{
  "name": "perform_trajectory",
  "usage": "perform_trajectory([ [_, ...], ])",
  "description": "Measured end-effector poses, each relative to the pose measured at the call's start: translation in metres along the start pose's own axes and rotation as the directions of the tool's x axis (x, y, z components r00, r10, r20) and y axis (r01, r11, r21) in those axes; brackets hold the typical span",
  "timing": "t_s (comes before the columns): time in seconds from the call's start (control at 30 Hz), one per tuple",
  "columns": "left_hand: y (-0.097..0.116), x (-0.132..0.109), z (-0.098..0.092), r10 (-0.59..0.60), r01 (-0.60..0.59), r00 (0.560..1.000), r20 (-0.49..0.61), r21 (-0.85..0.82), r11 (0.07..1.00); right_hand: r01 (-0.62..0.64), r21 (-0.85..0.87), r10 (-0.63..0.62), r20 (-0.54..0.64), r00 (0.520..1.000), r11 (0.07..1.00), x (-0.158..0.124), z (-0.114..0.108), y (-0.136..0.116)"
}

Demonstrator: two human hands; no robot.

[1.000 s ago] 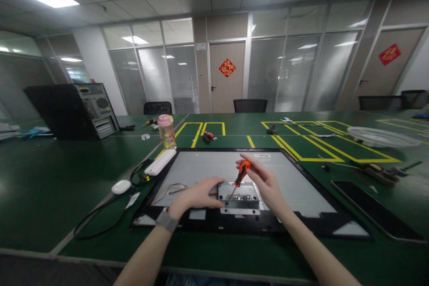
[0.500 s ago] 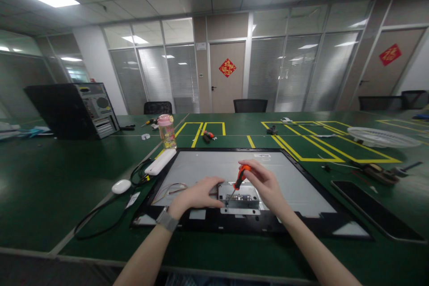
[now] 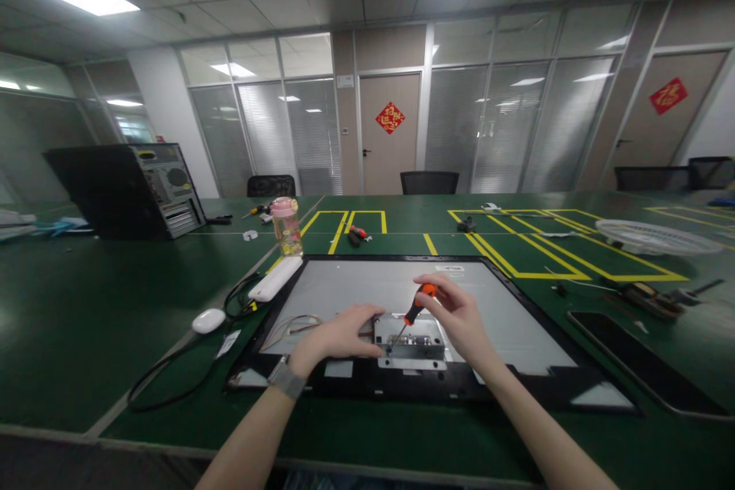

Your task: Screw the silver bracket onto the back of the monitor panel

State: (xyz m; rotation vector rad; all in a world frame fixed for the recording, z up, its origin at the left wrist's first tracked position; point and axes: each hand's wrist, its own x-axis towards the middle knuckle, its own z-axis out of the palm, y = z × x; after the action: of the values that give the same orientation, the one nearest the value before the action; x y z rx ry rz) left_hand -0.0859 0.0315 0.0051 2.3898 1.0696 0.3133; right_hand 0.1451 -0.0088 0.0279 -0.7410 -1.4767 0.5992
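Observation:
My right hand point(image 3: 456, 314) is closed round the orange-and-black handle of a screwdriver point(image 3: 414, 311). Its shaft slants down to the left, and the tip is at the left part of a metal bracket point(image 3: 413, 364). My left hand point(image 3: 344, 333) grips the left end of that bracket, thumb at the near side and fingers at the far side. Under both hands a flat display panel point(image 3: 356, 279) lies with its grey back up and black frame round it. Thin wires point(image 3: 292, 324) run over the panel left of my left hand. Whether the tip sits in a screw is too small to tell.
Left of the panel are a white power bank point(image 3: 276, 279), a black cable point(image 3: 166, 403), a white mouse-shaped item point(image 3: 208, 320) and a pink-lidded bottle point(image 3: 286, 228). A computer case point(image 3: 115, 187) stands farther left. To the right lies a dark slab like a phone point(image 3: 643, 360).
The screwdriver handle and my right hand have shifted slightly right, so the shaft leans more. My left hand keeps its place on the bracket.

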Motion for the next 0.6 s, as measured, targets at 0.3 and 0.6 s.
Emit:
perform_trajectory([
  [0.3, 0.0044, -0.0001, -0.0016, -0.009, 0.009, 1.0, -0.011, -0.019, 1.0, -0.077, 0.11, 0.063, 0.132, 0.989, 0.991, -0.0029, 0.0032, -0.0033],
  [0.6, 0.0063, -0.001, -0.0033, -0.009, 0.009, 1.0, 0.0, -0.011, 1.0, -0.081, 0.128, 0.058, 0.176, 0.983, 0.988, -0.0036, 0.0028, -0.0036],
])
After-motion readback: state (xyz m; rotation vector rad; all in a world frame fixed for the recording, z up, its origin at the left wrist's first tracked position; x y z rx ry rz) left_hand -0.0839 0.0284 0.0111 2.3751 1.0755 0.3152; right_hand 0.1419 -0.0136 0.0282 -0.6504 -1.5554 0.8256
